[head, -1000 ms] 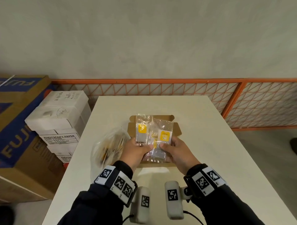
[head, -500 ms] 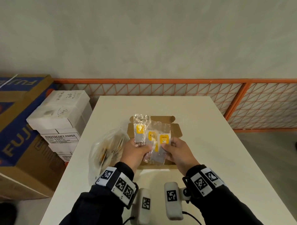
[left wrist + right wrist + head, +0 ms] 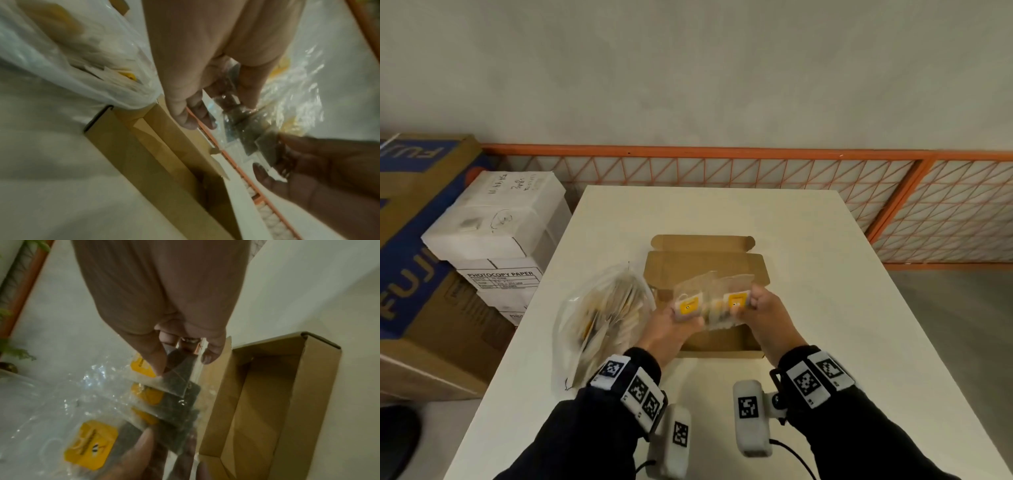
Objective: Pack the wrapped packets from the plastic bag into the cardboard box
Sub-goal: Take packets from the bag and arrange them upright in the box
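Note:
Several clear-wrapped packets (image 3: 710, 301) with yellow labels and dark contents hang as a fanned bunch just above the open cardboard box (image 3: 703, 265). My left hand (image 3: 681, 318) pinches the bunch's left end and my right hand (image 3: 756, 305) pinches its right end. In the right wrist view my right thumb and fingers (image 3: 158, 363) clamp the top packet (image 3: 164, 394), beside the box's bare interior (image 3: 267, 386). The left wrist view shows my left fingers (image 3: 185, 116) curled round the wrappers (image 3: 236, 113) over the box wall (image 3: 164, 162). The plastic bag (image 3: 602, 318), holding more packets, lies left of the box.
The white table (image 3: 825, 308) has bare surface right of and beyond the box. White paper cartons (image 3: 496, 219) and a large brown carton (image 3: 417, 240) stand off the table's left edge. An orange mesh fence (image 3: 722, 171) runs behind.
Both hands have lowered the bunch from upright in front of me to lying tipped forward low over the box, and have drawn a little apart, spreading the packets.

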`<state>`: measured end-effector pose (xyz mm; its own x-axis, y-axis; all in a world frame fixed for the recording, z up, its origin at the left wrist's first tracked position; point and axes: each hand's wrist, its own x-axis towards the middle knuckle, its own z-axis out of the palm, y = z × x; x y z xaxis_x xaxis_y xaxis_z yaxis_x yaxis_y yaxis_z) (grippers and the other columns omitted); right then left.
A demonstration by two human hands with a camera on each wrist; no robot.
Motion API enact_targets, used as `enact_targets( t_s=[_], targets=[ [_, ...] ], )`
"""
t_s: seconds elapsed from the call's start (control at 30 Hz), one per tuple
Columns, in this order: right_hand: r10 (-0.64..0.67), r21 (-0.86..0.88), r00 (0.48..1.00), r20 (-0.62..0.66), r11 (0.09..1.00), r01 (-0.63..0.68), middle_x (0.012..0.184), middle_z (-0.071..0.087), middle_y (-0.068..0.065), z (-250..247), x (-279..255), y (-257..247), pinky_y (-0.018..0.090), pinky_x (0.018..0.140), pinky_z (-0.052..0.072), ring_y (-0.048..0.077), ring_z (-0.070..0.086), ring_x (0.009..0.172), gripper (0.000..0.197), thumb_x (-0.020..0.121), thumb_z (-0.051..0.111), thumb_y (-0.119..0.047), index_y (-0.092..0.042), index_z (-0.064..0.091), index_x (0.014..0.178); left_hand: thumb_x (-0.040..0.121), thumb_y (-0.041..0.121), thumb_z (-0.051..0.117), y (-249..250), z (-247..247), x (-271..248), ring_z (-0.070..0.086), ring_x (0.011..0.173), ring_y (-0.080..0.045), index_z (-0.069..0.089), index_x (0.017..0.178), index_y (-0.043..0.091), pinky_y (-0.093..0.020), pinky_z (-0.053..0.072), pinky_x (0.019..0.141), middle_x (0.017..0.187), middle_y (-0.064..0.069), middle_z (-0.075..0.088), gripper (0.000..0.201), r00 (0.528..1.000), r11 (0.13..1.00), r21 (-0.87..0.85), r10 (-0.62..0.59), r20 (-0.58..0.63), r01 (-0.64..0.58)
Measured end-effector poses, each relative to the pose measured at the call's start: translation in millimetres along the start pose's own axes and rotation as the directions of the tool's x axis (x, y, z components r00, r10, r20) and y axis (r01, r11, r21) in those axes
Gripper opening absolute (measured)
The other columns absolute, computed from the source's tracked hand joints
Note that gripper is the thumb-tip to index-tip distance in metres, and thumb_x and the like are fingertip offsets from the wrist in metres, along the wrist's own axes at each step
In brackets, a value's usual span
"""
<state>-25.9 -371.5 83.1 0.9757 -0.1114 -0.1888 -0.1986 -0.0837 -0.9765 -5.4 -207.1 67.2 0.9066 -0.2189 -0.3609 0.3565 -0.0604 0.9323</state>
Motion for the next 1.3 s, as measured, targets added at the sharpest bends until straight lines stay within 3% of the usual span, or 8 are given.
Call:
enact_targets(
  t_s=[0.07, 0.23, 0.47, 0.57, 0.7, 0.87, 1.13, 1.3],
  targets=[
    [0.016, -0.102, 1.0, 0.011, 0.995, -0.015, 0.079, 0.064, 0.006, 3, 4, 6, 0.015, 0.066, 0.047, 0.014, 0.057, 0.074, 0.026, 0.08, 0.051, 0.011, -0.012, 0.064, 0.08, 0.079, 0.003, 0.067, -3, 4, 6, 0.057, 0.074, -0.013, 0.064, 0.092, 0.013, -0.015, 0.046, 0.06, 0.077, 0.003, 0.062, 0.016, 0.999, 0.985, 0.174, 0.014, -0.045, -0.006],
    [0.066, -0.12, 0.998, 0.006, 0.991, -0.065, 0.1, 0.071, 0.01, 2, 20, 26, 0.033, 0.089, 0.053, 0.021, 0.065, 0.098, 0.026, 0.081, 0.054, 0.006, -0.005, 0.069, 0.1, 0.071, 0.018, 0.074, -8, 2, 26, 0.062, 0.09, -0.018, 0.067, 0.088, 0.027, -0.033, 0.051, 0.086, 0.091, 0.002, 0.068, 0.02, 1.0, 0.927, 0.374, -0.018, -0.02, 0.024],
    [0.137, -0.265, 0.991, 0.006, 0.955, -0.13, 0.08, 0.061, -0.007, -1, 30, 52, 0.016, 0.066, 0.043, 0.009, 0.056, 0.077, 0.027, 0.084, 0.056, 0.003, -0.022, 0.061, 0.078, 0.085, 0.017, 0.062, -22, 3, 40, 0.059, 0.105, -0.019, 0.064, 0.115, 0.016, -0.021, 0.041, 0.084, 0.108, 0.0, 0.066, 0.03, 1.0, 0.716, 0.698, 0.009, -0.027, 0.012],
    [0.118, -0.358, 0.993, 0.005, 0.927, -0.108, 0.079, 0.059, -0.01, -2, 31, 56, 0.012, 0.062, 0.038, 0.003, 0.053, 0.074, 0.026, 0.082, 0.056, 0.002, -0.022, 0.057, 0.091, 0.083, 0.015, 0.064, -29, 6, 43, 0.061, 0.099, -0.022, 0.065, 0.106, 0.013, -0.028, 0.047, 0.084, 0.103, -0.005, 0.068, 0.024, 1.0, 0.747, 0.665, -0.005, -0.013, 0.012],
    [0.122, -0.369, 0.992, -0.026, 0.921, -0.123, 0.099, 0.06, -0.003, -2, 28, 63, 0.014, 0.066, 0.043, 0.012, 0.057, 0.087, 0.036, 0.083, 0.059, -0.001, -0.021, 0.047, 0.11, 0.081, 0.014, 0.065, -34, 12, 44, 0.056, 0.078, -0.02, 0.059, 0.086, 0.01, -0.023, 0.04, 0.063, 0.08, -0.004, 0.061, 0.009, 1.0, 0.766, 0.643, 0.025, -0.015, -0.009],
    [0.142, -0.425, 0.99, -0.018, 0.895, -0.136, 0.093, 0.058, -0.008, -10, 22, 66, 0.011, 0.061, 0.039, 0.007, 0.055, 0.081, 0.033, 0.083, 0.062, -0.005, -0.02, 0.051, 0.111, 0.08, 0.015, 0.068, -39, 10, 43, 0.059, 0.084, -0.017, 0.061, 0.072, 0.023, -0.026, 0.047, 0.073, 0.085, 0.001, 0.065, 0.012, 0.998, 0.868, 0.496, 0.003, -0.068, 0.031],
    [0.186, -0.557, 0.981, 0.061, 0.822, -0.122, 0.086, 0.059, -0.009, -23, 8, 69, 0.013, 0.065, 0.038, 0.013, 0.054, 0.087, 0.016, 0.087, 0.059, -0.013, -0.021, 0.064, 0.1, 0.085, 0.009, 0.065, -35, -6, 33, 0.055, 0.076, -0.013, 0.07, 0.093, 0.015, -0.008, 0.045, 0.058, 0.078, 0.002, 0.064, 0.012, 0.984, 0.975, 0.221, 0.058, -0.17, -0.02],
    [0.135, -0.612, 0.991, 0.008, 0.784, -0.102, 0.099, 0.062, 0.002, -21, 9, 58, 0.022, 0.076, 0.038, 0.014, 0.053, 0.089, 0.021, 0.092, 0.05, -0.012, -0.01, 0.061, 0.11, 0.091, 0.014, 0.055, -25, -9, 33, 0.057, 0.085, -0.014, 0.069, 0.1, 0.017, -0.021, 0.045, 0.071, 0.089, 0.001, 0.064, 0.017, 0.983, 0.928, 0.37, 0.101, -0.154, -0.037]
  ],
)
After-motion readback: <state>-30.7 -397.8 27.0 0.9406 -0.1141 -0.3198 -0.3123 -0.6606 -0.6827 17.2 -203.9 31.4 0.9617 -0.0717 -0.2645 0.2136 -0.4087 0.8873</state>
